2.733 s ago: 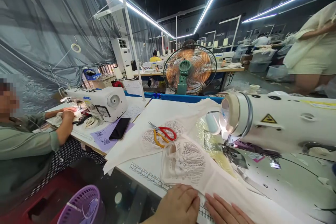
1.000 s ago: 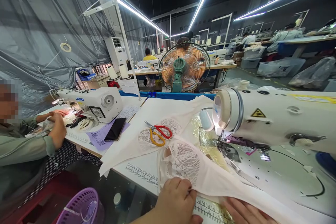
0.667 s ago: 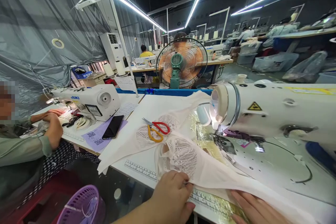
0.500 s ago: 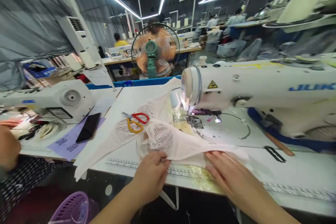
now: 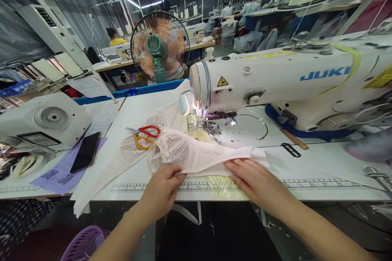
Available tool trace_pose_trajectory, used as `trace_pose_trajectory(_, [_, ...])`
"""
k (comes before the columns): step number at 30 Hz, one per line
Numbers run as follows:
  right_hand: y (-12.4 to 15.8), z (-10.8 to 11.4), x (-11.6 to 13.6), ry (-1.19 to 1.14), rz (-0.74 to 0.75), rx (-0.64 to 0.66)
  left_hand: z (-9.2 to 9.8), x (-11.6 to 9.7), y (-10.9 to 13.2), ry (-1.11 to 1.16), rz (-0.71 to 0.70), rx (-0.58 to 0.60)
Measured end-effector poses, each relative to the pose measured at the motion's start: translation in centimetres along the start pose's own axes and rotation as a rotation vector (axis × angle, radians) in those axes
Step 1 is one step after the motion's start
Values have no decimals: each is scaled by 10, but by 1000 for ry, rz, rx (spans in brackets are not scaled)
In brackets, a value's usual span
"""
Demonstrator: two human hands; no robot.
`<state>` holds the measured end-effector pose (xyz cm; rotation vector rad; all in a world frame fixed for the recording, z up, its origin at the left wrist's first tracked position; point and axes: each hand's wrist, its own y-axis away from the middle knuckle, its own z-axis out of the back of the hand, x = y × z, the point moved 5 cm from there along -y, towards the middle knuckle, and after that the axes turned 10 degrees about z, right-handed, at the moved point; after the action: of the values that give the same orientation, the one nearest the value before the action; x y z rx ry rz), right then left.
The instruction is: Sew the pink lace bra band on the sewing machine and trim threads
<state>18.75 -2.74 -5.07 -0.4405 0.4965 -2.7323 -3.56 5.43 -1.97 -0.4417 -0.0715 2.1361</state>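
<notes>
A white lace bra (image 5: 208, 155) lies on the table in front of the sewing machine (image 5: 232, 85), one band stretched to the right. My left hand (image 5: 163, 185) has its fingers curled and thumb pressed in at the lower edge of the near lace cup, closed on the cloth. Flat along the right band rests my right hand (image 5: 257, 179), fingers stretched out and thumb apart, touching the fabric. Red and yellow handled thread snips (image 5: 143, 136) lie on another white lace piece (image 5: 101, 171) behind and to the left.
A printed ruler strip (image 5: 196, 187) runs along the front edge. Left are a phone (image 5: 85, 151), purple paper (image 5: 58, 177) and a second machine (image 5: 45, 120). A black blade-shaped piece (image 5: 290, 150) lies right. A fan (image 5: 159, 47) stands behind; a purple basket (image 5: 84, 242) is below.
The camera view has turned right, so the scene sits further left in the picture. Both hands stay at nearly the same places on the bra.
</notes>
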Motion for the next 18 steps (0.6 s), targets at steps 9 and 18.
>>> trace_pose_trajectory(9, [-4,-5,3,-14,9,87,2,9,8,-97,-39,75])
trace_pose_trajectory(18, [-13,-13,20,27,97,94,12,20,26,-135,21,133])
